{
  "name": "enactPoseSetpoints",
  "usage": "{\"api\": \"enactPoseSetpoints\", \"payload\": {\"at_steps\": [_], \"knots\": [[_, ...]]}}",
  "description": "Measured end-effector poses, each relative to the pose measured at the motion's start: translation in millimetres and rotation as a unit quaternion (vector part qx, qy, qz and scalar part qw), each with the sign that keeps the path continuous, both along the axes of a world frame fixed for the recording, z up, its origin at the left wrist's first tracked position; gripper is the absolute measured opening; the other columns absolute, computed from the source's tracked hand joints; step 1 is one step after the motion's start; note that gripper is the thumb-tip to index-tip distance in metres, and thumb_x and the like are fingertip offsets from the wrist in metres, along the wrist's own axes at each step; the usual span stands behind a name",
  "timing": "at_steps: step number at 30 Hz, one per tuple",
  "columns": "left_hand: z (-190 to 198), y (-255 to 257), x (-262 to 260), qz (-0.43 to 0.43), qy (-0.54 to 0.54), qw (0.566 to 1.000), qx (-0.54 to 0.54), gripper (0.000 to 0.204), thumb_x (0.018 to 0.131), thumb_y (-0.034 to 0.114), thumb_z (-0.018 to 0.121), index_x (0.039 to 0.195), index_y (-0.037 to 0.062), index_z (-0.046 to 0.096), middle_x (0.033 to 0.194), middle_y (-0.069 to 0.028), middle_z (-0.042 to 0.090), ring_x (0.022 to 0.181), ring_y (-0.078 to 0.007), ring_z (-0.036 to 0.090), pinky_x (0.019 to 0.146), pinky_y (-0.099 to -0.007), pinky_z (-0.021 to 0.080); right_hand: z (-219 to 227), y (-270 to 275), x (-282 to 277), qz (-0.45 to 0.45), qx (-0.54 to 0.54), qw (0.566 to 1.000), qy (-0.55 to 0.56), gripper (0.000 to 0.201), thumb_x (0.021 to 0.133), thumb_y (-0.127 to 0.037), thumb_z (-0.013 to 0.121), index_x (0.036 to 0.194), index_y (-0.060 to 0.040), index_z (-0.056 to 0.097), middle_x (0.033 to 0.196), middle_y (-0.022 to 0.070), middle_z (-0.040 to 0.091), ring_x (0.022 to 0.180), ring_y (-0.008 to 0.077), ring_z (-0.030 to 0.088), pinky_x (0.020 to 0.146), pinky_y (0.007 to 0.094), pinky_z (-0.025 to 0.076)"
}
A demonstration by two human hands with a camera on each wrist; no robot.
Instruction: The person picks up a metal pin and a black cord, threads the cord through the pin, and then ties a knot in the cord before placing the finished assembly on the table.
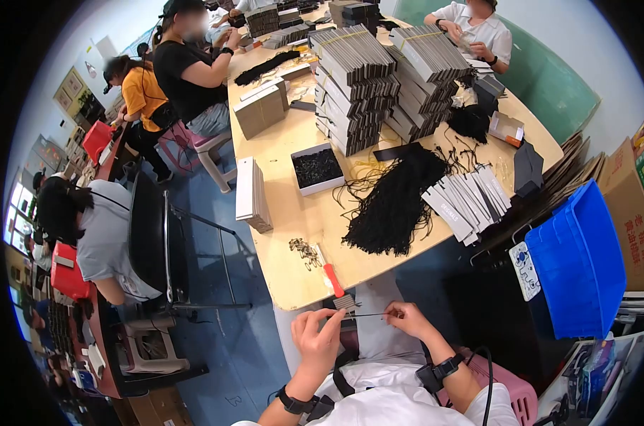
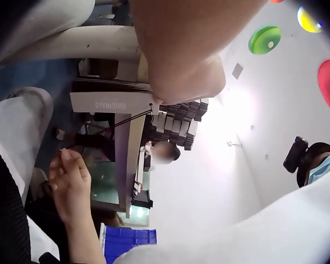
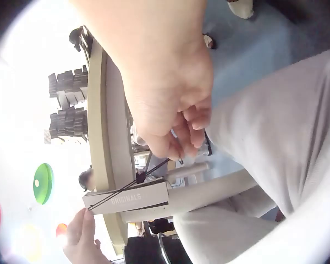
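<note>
My left hand [image 1: 318, 341] pinches the end of a grey card tag printed ORIGINALS [image 3: 129, 199], near the table's front edge. A thin black cord [image 3: 124, 190] runs from that end of the tag, stretched across to my right hand [image 1: 411, 323]. Between thumb and fingertips, my right hand pinches the cord's other end. Both hands are over the lap. On the table close by lie a red-handled tool [image 1: 333, 280] and a small pile of looped bits [image 1: 306, 253].
A heap of black cords [image 1: 396, 199] and fanned grey tags [image 1: 467, 202] lie on the table [image 1: 293, 270]. Behind are a box of small black pieces [image 1: 318, 169] and tall card stacks [image 1: 354, 85]. A blue crate [image 1: 577, 263] stands at right. Other people sit around.
</note>
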State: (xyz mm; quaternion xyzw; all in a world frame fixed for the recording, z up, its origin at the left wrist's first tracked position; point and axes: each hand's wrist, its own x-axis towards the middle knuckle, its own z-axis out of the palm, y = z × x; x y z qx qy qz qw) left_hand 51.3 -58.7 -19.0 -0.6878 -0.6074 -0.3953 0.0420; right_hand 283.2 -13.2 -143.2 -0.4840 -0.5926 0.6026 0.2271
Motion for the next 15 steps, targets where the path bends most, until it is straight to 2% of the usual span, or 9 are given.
{"api": "enactPoseSetpoints", "payload": {"at_steps": [2,4,11,15], "knots": [[1.1,-0.2,4.0,0.013,0.002,1.000,-0.007,0.024,0.065,0.003,0.074,0.087,0.0138,0.071,0.083,0.0007,0.061,0.081,-0.0203,0.054,0.071,-0.0334,0.039,0.8,-0.2,-0.7,-0.004,-0.003,1.000,0.003,0.012,0.083,-0.012,0.067,0.088,-0.0015,0.065,0.070,0.0025,0.064,0.062,0.0084,0.058,0.057,0.0247,0.046],[1.5,1.2,8.6,0.043,-0.093,0.993,-0.060,0.021,0.066,0.002,0.075,0.083,0.0124,0.070,0.080,-0.0025,0.058,0.078,-0.0223,0.051,0.068,-0.0339,0.040,0.0,-1.7,-0.8,-0.008,-0.005,1.000,0.005,0.012,0.083,-0.012,0.067,0.088,-0.0012,0.065,0.070,0.0026,0.064,0.062,0.0085,0.058,0.057,0.0248,0.046],[0.2,-0.3,15.2,0.027,-0.080,0.996,-0.029,0.017,0.067,0.003,0.075,0.079,0.0109,0.067,0.080,-0.0036,0.057,0.078,-0.0236,0.050,0.070,-0.0344,0.040,0.2,-5.1,-4.6,-0.021,-0.044,0.998,0.047,0.010,0.084,-0.008,0.066,0.089,0.0006,0.063,0.072,0.0028,0.063,0.063,0.0080,0.058,0.056,0.0235,0.047],[0.1,-8.7,17.4,0.005,-0.092,0.993,-0.068,0.016,0.068,0.003,0.074,0.079,0.0113,0.065,0.081,-0.0026,0.059,0.081,-0.0235,0.052,0.074,-0.0344,0.038,-0.4,-5.5,-1.8,-0.008,-0.025,0.999,0.041,0.010,0.084,-0.007,0.066,0.090,0.0010,0.063,0.075,0.0034,0.064,0.064,0.0085,0.058,0.057,0.0234,0.047]]}}
